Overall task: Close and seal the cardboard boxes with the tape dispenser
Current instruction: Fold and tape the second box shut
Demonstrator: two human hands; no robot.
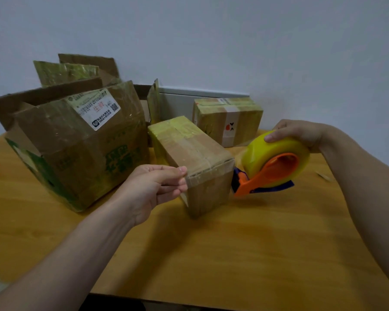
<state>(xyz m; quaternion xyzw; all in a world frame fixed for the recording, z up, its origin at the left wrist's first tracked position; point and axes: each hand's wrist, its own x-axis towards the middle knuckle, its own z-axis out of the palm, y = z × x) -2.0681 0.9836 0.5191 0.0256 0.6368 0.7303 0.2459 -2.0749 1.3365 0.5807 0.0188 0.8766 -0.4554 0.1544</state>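
Note:
A small closed cardboard box (195,151) lies in the middle of the wooden table, its top covered with tape. My left hand (153,187) touches its near left corner with fingertips and thumb at the top edge. My right hand (299,133) grips the yellow tape roll of an orange tape dispenser (272,167), held just right of the box with its blue blade end close to the box's right corner. A large box (76,142) with open flaps stands at the left.
Another taped closed box (229,120) sits at the back near the wall. One more open flap (154,102) rises behind the small box. The wooden table (234,254) reaches toward me, its front edge near the bottom of the view.

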